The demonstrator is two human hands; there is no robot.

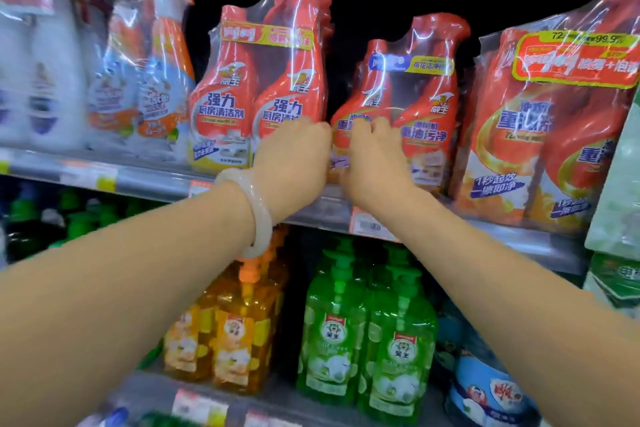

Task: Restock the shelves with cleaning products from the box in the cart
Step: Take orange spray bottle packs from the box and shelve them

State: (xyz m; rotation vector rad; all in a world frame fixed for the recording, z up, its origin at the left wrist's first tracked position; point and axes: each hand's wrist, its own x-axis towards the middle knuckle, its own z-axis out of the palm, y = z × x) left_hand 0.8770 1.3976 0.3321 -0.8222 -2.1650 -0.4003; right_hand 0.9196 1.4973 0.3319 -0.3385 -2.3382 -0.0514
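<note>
Plastic-wrapped twin packs of orange spray cleaner stand in a row on the upper shelf (159, 184). My left hand (294, 156), with a pale bangle on its wrist, rests against the lower right of one twin pack (263, 87). My right hand (374, 159) grips the lower left edge of the neighbouring twin pack (412, 107), which stands further back on the shelf. My fingertips are curled over the wrapping. No box or cart is in view.
A larger orange pack (550, 135) stands to the right, blue-and-orange sprays (145, 80) and white bottles (38, 73) to the left. Below are orange pump bottles (225, 329), green pump bottles (367, 333) and a blue tub (491, 392). Price tags line the shelf rail.
</note>
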